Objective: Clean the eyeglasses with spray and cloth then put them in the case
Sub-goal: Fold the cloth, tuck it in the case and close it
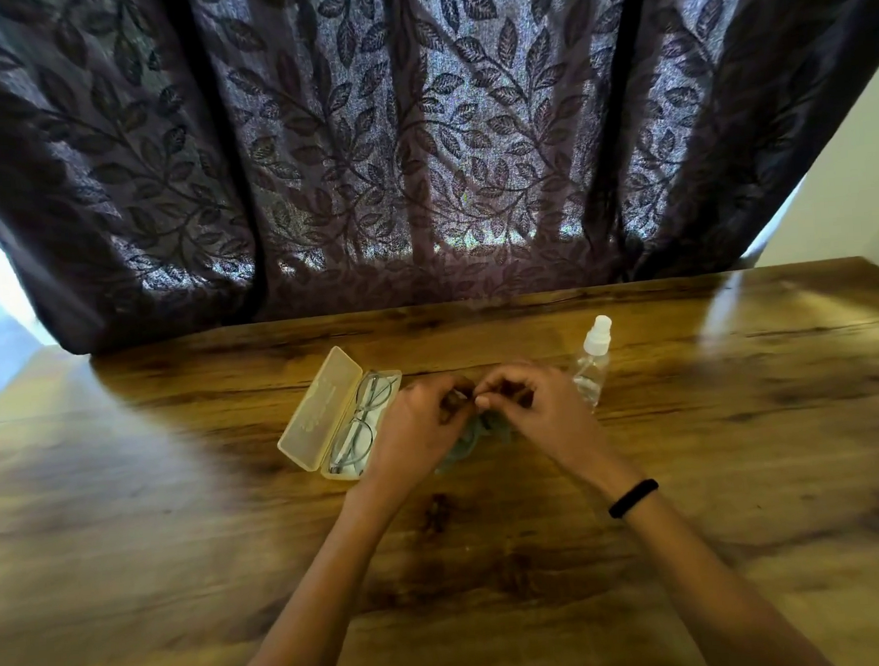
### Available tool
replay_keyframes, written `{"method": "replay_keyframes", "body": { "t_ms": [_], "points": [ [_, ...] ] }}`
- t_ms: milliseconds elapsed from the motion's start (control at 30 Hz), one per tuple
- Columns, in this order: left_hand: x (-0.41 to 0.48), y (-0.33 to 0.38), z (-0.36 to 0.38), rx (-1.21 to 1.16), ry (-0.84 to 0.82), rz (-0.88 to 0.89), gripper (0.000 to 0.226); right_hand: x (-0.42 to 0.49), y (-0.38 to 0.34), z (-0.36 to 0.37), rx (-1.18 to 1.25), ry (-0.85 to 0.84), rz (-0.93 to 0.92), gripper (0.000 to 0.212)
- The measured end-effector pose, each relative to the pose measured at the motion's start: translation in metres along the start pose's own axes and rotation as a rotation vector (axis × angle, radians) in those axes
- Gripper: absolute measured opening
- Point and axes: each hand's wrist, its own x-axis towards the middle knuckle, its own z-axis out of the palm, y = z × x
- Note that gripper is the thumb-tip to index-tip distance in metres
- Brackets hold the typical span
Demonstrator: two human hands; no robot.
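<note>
So the case (329,416) is the thing to look at here: a pale yellowish hard case lying wide open on the wooden counter (156,530), lid flipped out flat on the side away from the hands. The eyeglasses (363,417) are sitting in the tray half of the case, thin dark round frames, folded as far as I can tell, lenses running along the length of the tray. Just beside the case, on its tray side, both hands are bunched together over a greyish-green cloth (472,436). The left hand (417,426) and the right hand (529,404) have fingertips pinched in close and nearly touching each other, both closed on the cloth, which is mostly hidden under them so I can't make out how it's folded. Past the hands from the case stands a clear spray bottle (594,362), upright, white cap on, some liquid in it. Right wrist has a black band (634,498). Behind the case, a dark leafy-patterned curtain (416,154) hangs down to the far edge of the counter.
</note>
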Motion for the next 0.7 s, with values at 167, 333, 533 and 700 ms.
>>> {"method": "replay_keyframes", "body": {
  "t_ms": [167,333,533,700],
  "points": [
    [-0.001,-0.003,-0.002,-0.071,-0.072,0.009,0.032,0.000,0.004,0.003,0.073,0.047,0.019,0.009],
    [-0.001,-0.010,-0.001,-0.053,-0.098,-0.002,0.025,-0.001,0.002,0.000,0.156,0.131,-0.003,0.013],
    [-0.007,-0.010,-0.003,-0.098,-0.150,-0.049,0.061,-0.002,0.001,-0.003,0.107,0.223,-0.014,0.027],
    [-0.007,-0.004,0.001,-0.222,-0.116,0.040,0.045,-0.001,0.000,0.001,0.018,0.184,-0.047,0.012]
  ]
}}
